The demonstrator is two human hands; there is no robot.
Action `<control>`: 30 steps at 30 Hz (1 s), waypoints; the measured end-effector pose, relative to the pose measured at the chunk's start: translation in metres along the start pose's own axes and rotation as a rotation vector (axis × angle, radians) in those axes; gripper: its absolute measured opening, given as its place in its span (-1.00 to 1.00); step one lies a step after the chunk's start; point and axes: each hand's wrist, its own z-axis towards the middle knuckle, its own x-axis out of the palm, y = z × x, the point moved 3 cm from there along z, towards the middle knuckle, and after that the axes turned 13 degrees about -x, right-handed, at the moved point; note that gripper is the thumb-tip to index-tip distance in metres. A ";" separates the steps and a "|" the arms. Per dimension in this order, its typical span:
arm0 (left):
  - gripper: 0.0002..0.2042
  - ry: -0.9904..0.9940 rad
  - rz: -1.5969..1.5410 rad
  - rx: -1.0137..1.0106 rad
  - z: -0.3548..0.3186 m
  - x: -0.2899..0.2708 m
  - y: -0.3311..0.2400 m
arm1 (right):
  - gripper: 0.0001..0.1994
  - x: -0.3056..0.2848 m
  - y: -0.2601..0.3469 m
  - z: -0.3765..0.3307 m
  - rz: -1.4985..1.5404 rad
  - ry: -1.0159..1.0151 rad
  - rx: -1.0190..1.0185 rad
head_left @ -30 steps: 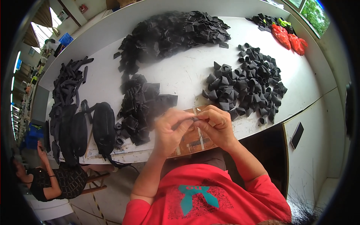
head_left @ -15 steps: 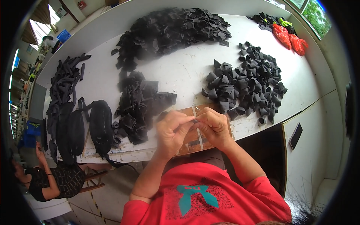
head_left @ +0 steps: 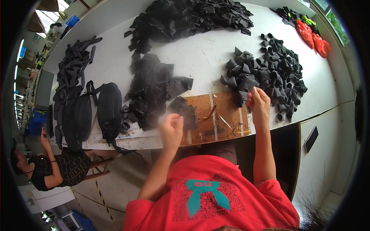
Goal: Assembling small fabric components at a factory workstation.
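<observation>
My left hand [head_left: 172, 128] is blurred over the left end of a brown board [head_left: 221, 121] at the table's front edge. Its fingers are right beside a flat black fabric piece [head_left: 187, 112], and I cannot tell whether they hold it. My right hand [head_left: 259, 104] is at the near edge of a pile of folded black pieces [head_left: 269, 75]. Its fingertips are pinched on one black folded piece [head_left: 242, 97] at that edge. A heap of flat black pieces [head_left: 154, 90] lies left of the board.
A large heap of black fabric [head_left: 189, 17] covers the far middle of the white table [head_left: 204, 57]. Black waist bags [head_left: 108, 109] and straps [head_left: 73, 65] lie at the left. Red items [head_left: 314, 36] sit far right. Another person [head_left: 58, 169] sits at the lower left.
My hands were together over the board working a small piece. They have parted: the left swung left toward the flat pieces, the right reached right to the folded pile.
</observation>
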 end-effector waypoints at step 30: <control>-0.85 0.360 -0.553 -0.298 -0.043 0.001 -0.028 | -0.87 0.103 -0.003 -0.108 -0.791 0.305 -0.589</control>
